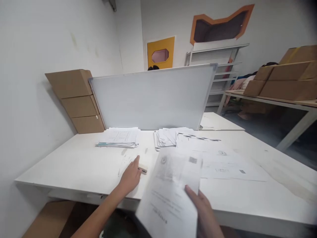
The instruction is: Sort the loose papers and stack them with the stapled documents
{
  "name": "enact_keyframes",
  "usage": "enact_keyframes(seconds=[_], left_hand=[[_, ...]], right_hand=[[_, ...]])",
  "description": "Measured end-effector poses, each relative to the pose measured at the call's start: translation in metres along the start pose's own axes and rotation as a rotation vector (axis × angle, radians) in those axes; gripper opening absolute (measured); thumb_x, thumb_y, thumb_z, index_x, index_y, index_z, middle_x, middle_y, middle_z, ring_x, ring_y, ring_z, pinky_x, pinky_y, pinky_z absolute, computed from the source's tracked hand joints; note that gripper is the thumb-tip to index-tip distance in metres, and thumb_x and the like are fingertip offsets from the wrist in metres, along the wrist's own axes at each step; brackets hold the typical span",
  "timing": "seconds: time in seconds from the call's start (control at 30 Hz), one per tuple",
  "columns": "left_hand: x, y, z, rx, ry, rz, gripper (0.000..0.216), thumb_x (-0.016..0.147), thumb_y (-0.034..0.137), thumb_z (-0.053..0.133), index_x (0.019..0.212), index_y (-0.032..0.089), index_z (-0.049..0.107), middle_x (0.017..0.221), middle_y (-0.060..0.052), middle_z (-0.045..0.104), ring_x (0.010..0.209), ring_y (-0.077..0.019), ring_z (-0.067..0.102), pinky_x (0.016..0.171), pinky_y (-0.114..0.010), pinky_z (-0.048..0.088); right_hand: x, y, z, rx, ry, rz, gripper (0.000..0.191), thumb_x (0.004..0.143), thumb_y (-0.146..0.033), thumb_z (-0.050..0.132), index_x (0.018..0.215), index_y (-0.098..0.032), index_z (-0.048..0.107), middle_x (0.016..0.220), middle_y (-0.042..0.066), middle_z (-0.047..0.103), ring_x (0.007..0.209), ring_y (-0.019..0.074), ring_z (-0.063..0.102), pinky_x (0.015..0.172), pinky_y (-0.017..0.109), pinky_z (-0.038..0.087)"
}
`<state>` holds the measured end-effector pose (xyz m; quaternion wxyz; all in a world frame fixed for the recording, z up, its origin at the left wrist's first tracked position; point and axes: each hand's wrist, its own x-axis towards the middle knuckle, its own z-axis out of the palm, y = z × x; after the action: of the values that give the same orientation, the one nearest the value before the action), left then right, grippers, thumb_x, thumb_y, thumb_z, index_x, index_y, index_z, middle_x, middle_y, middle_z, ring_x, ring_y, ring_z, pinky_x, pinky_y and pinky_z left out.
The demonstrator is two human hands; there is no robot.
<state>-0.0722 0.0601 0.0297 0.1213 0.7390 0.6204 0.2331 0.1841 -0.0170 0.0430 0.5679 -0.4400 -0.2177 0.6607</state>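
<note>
My right hand (204, 210) grips a printed paper booklet (170, 195) along its right edge, thumb on top and the other fingers behind it. The booklet is tilted up off the table, slightly blurred, with an emblem, a dark square code and lines of print. On the table to its left, my left hand (131, 175) is closed around one end of a small beige stapler (143, 168). The stapler's dark-edged far end sticks out toward the booklet. Part of the left hand's grip is hidden behind its back.
Paper stacks, one on the left (119, 137) and a looser one (166, 137) in the middle, lie before a leaning whiteboard (153, 99). Printed sheets (223, 167) spread to the right. Cardboard boxes (79, 102) stand at the left wall; more boxes (287, 81) sit on another table.
</note>
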Motion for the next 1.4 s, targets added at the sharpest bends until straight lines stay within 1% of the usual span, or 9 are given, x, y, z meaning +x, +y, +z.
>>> enact_keyframes(seconds=[0.13, 0.27, 0.4, 0.57, 0.73, 0.87, 1.13, 1.3, 1.4], left_hand=[[-0.015, -0.002, -0.017, -0.304, 0.228, -0.226, 0.053, 0.093, 0.041, 0.037, 0.141, 0.017, 0.039, 0.141, -0.016, 0.051, 0.130, -0.0269, 0.048, 0.107, -0.045, 0.037], [-0.045, 0.007, -0.031, -0.328, 0.388, -0.103, 0.047, 0.091, 0.047, 0.040, 0.128, 0.021, 0.054, 0.122, -0.013, 0.063, 0.114, -0.0266, 0.058, 0.102, -0.044, 0.042], [-0.076, 0.035, -0.035, -0.654, 0.183, -0.145, 0.055, 0.088, 0.061, 0.037, 0.106, 0.020, 0.069, 0.102, -0.012, 0.070, 0.099, -0.0290, 0.063, 0.097, -0.045, 0.045], [-0.087, 0.065, -0.037, -1.350, -0.035, -0.403, 0.072, 0.086, 0.073, 0.025, 0.118, 0.023, 0.065, 0.103, -0.012, 0.071, 0.100, -0.0312, 0.064, 0.087, -0.047, 0.050], [-0.046, 0.056, -0.057, -1.359, 0.162, -0.504, 0.055, 0.087, 0.059, 0.043, 0.124, 0.022, 0.058, 0.113, -0.010, 0.069, 0.104, -0.0290, 0.063, 0.083, -0.041, 0.053], [-0.004, 0.029, -0.064, -1.267, 0.262, -0.483, 0.060, 0.090, 0.061, 0.027, 0.121, 0.018, 0.054, 0.114, -0.014, 0.066, 0.095, -0.0241, 0.066, 0.077, -0.037, 0.056], [0.052, -0.029, -0.043, -0.843, 0.391, -0.444, 0.053, 0.079, 0.027, 0.056, 0.130, 0.022, 0.042, 0.126, -0.014, 0.056, 0.113, -0.0195, 0.059, 0.086, -0.029, 0.050], [0.121, -0.078, -0.092, -0.701, 0.501, -0.128, 0.047, 0.072, 0.024, 0.056, 0.119, 0.019, 0.053, 0.117, -0.009, 0.060, 0.113, -0.0198, 0.055, 0.092, -0.028, 0.046], [0.152, -0.112, -0.124, -0.742, 0.560, -0.087, 0.050, 0.072, 0.020, 0.055, 0.121, 0.017, 0.050, 0.109, -0.007, 0.061, 0.097, -0.0164, 0.059, 0.086, -0.027, 0.048]], right_hand=[[-0.021, -0.049, 0.008, 0.035, 0.144, -0.214, 0.067, 0.068, -0.053, 0.076, 0.124, -0.020, 0.062, 0.094, 0.008, 0.074, 0.086, 0.0312, 0.070, 0.076, 0.040, 0.056], [-0.020, -0.073, 0.034, 0.143, 0.235, -0.627, 0.065, 0.078, -0.053, 0.068, 0.134, -0.021, 0.054, 0.104, 0.006, 0.071, 0.101, 0.0304, 0.065, 0.089, 0.042, 0.053], [-0.002, -0.073, 0.061, 0.149, 0.172, -0.796, 0.054, 0.086, -0.049, 0.060, 0.132, -0.022, 0.056, 0.114, 0.007, 0.068, 0.115, 0.0306, 0.059, 0.095, 0.044, 0.050], [0.019, -0.045, 0.084, 0.133, 0.096, -0.671, 0.065, 0.078, -0.048, 0.067, 0.134, -0.017, 0.052, 0.111, 0.011, 0.069, 0.107, 0.0309, 0.063, 0.088, 0.043, 0.053], [0.044, 0.006, 0.094, 0.073, 0.010, -0.601, 0.067, 0.076, -0.049, 0.069, 0.129, -0.012, 0.056, 0.111, 0.015, 0.069, 0.109, 0.0303, 0.063, 0.092, 0.041, 0.050], [0.074, 0.035, 0.090, 0.008, 0.022, -0.633, 0.059, 0.081, -0.051, 0.063, 0.124, -0.011, 0.060, 0.119, 0.015, 0.066, 0.115, 0.0271, 0.059, 0.098, 0.038, 0.046], [0.101, 0.064, 0.083, -0.323, -0.089, -0.404, 0.048, 0.069, -0.066, 0.067, 0.057, -0.021, 0.057, 0.051, 0.003, 0.055, 0.056, 0.0197, 0.053, 0.059, 0.033, 0.046], [0.105, 0.062, 0.089, -0.492, -0.346, -0.409, 0.054, 0.069, -0.068, 0.063, 0.045, -0.022, 0.049, 0.047, 0.002, 0.050, 0.054, 0.0164, 0.049, 0.061, 0.031, 0.041], [0.112, 0.060, 0.090, -0.429, -0.385, -0.366, 0.048, 0.072, -0.066, 0.062, 0.065, -0.018, 0.064, 0.049, -0.001, 0.050, 0.052, 0.0147, 0.048, 0.059, 0.029, 0.041]])
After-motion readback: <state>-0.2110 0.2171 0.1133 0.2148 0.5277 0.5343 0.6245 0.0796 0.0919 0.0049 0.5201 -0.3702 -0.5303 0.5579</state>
